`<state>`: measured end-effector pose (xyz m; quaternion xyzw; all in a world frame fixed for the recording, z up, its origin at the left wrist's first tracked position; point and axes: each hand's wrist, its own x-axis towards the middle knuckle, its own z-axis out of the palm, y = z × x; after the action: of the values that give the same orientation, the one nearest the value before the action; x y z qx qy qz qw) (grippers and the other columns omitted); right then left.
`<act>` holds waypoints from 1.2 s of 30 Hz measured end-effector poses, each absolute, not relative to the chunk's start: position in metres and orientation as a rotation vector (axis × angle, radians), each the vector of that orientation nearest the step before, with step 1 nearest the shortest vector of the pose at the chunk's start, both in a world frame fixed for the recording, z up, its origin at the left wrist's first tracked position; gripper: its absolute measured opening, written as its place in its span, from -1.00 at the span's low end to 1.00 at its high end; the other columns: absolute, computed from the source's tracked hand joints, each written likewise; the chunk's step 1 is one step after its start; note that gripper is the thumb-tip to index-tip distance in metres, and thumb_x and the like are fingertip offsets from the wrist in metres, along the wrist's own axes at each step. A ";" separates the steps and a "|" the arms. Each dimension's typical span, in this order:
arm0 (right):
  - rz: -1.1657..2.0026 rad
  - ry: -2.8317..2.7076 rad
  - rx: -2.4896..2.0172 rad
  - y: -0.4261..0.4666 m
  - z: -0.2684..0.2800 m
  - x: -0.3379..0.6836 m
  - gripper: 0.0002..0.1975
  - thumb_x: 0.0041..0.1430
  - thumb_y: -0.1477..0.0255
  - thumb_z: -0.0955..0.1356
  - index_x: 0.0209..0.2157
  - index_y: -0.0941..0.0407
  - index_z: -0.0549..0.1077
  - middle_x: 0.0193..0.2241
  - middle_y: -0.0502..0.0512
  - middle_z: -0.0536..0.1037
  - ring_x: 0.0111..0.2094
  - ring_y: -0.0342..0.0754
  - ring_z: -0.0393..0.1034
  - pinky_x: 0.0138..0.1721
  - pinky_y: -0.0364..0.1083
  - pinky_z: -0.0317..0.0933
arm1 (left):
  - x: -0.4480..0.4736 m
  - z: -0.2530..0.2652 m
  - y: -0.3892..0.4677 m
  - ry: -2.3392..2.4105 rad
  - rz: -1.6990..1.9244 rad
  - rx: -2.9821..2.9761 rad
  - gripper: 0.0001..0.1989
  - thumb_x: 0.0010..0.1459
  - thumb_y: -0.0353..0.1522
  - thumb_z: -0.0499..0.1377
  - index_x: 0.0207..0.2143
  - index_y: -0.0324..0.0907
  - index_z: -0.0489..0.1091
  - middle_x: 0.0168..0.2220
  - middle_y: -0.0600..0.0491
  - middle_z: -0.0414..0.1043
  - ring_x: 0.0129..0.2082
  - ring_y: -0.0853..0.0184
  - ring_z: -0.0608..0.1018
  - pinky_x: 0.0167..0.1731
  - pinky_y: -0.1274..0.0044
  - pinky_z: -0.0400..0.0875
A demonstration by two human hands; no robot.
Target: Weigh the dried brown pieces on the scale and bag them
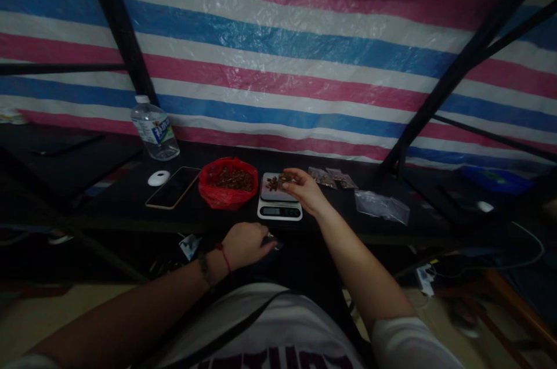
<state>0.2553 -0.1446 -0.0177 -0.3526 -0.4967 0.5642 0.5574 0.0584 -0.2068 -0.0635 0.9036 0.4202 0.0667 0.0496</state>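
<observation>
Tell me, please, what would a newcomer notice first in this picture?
Probably the striped sheet, pink, white and blue, hanging behind the black table. Next, perhaps, the red bag of brown pieces on the table, just left of the white scale. Over the scale, the right hand holds similar pieces.

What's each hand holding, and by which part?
Right hand: small brown dried pieces, between thumb and fingertips. Left hand: apparently a small clear plastic bag, at the thumb; which part is gripped can't be told.

Your white scale (279, 211) sits flat, brown pieces (272, 184) on top; left of it, your red bag (224, 199) lies open.
</observation>
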 end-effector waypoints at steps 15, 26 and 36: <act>1.320 -1.242 -0.816 -0.145 -0.011 0.262 -0.59 -0.28 0.45 0.52 -0.27 0.10 0.48 -0.30 0.02 0.54 -0.29 -0.10 0.43 -0.14 -0.06 0.32 | 0.052 -0.028 -0.181 1.123 0.716 2.334 -0.75 0.17 -0.36 -0.02 -0.29 -0.16 0.45 -0.30 0.01 0.52 -0.29 0.30 0.52 -0.26 0.52 0.37; 1.313 -1.240 -0.779 -0.151 0.000 0.265 -0.61 -0.24 0.48 0.51 -0.27 0.06 0.43 -0.26 -0.01 0.50 -0.23 -0.10 0.40 -0.14 -0.06 0.30 | 0.059 -0.013 -0.104 1.156 1.055 2.278 -0.70 0.18 -0.35 -0.06 -0.16 -0.22 0.40 -0.24 0.00 0.49 -0.23 0.30 0.51 -0.17 0.48 0.37; 1.353 -1.318 -0.791 -0.151 -0.018 0.245 -0.54 -0.29 0.47 0.52 -0.25 0.04 0.41 -0.27 -0.02 0.51 -0.23 -0.09 0.41 -0.14 -0.07 0.30 | 0.043 -0.020 -0.117 1.218 1.069 2.360 -0.65 0.21 -0.35 -0.06 -0.02 -0.21 0.34 -0.13 -0.04 0.48 -0.15 0.28 0.51 -0.09 0.44 0.37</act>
<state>0.2452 -0.1508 -0.0184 -0.3297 -0.5499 0.5644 0.5200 0.0431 -0.1170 -0.0204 0.8163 0.4213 0.3699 0.1391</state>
